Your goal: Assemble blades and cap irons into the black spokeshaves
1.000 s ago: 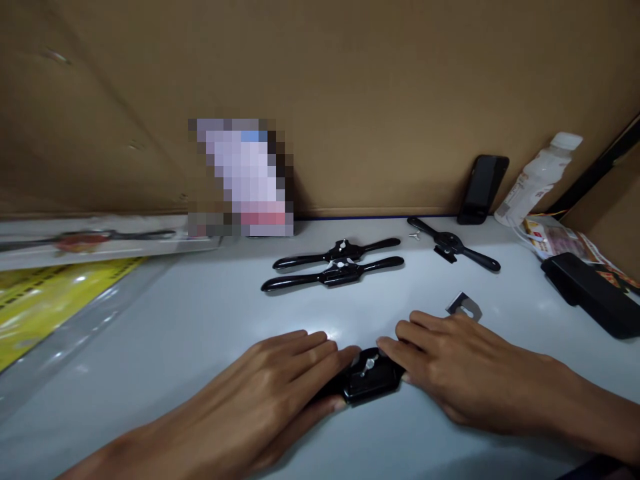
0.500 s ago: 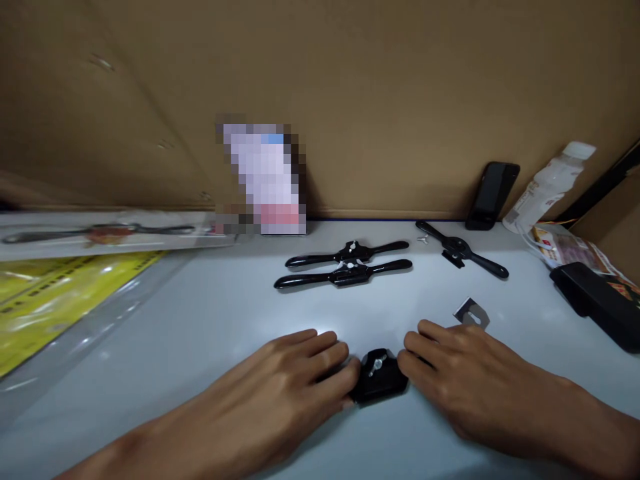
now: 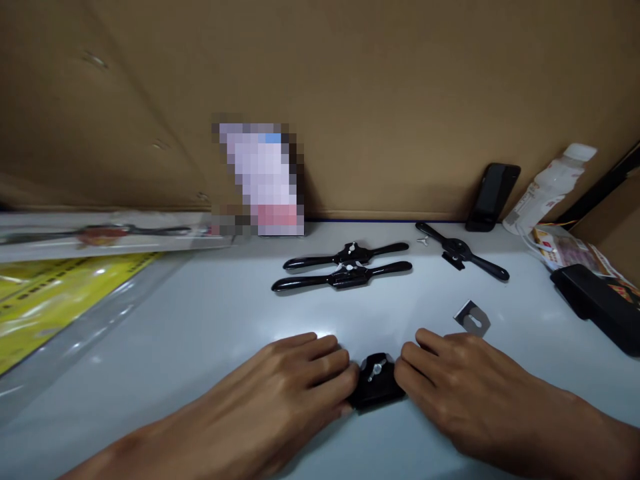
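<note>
A black spokeshave lies low at the front of the table, a silver wing screw on its middle. My left hand is closed round its left handle, and my right hand grips the right one; both handles are hidden under the fingers. Just beyond my right hand lies a loose steel blade with a keyhole slot. Farther back, two more spokeshaves lie side by side. Another spokeshave body lies slanted to the right, with a small silver wing screw beside it.
A phone with a blurred-out screen and a dark phone lean on the cardboard wall. A plastic bottle and a black case stand at right. Yellow printed packaging and a bagged spokeshave lie left.
Both hands and the spokeshave between them have shifted very slightly. The grip is the same, and the other tools stay in place.
</note>
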The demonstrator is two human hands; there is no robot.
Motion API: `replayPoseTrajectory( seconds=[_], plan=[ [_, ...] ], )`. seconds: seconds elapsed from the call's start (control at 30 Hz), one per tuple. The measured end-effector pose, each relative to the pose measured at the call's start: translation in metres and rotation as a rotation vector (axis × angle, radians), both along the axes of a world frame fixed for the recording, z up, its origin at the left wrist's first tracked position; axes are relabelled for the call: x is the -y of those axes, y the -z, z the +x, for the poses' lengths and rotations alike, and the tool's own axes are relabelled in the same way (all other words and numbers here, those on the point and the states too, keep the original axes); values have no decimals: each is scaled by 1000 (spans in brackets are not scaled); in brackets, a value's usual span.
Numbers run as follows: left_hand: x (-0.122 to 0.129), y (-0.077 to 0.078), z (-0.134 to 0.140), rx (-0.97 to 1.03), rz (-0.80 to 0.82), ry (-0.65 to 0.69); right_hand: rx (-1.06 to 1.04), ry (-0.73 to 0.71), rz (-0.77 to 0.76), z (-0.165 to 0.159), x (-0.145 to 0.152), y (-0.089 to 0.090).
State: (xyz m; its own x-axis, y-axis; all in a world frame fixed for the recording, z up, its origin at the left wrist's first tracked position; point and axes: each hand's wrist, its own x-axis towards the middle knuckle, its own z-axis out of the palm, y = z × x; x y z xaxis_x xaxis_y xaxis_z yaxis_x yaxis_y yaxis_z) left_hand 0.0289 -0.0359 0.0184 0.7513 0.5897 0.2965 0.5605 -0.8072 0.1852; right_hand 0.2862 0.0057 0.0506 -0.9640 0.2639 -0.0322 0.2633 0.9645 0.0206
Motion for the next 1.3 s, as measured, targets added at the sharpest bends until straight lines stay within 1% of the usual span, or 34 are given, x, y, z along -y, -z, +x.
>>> replayPoseTrajectory(
  seconds=[0.33, 0.53, 0.7, 0.9, 1.3],
  plan=[
    [-1, 0, -1, -2, 7, 34, 3, -11, -14, 2, -2, 0],
    [-1, -2, 0, 7, -19, 19, 4, -25, -15, 1, -1, -4],
    [-1, 0, 0, 16, 5, 7, 22, -30, -7, 1, -2, -6],
    [-1, 0, 0, 61, -5, -45, -13, 5, -17, 3, -4, -3],
    [1, 2, -2, 79, 14, -51, 27, 62, -39, 2, -8, -4]
  ],
)
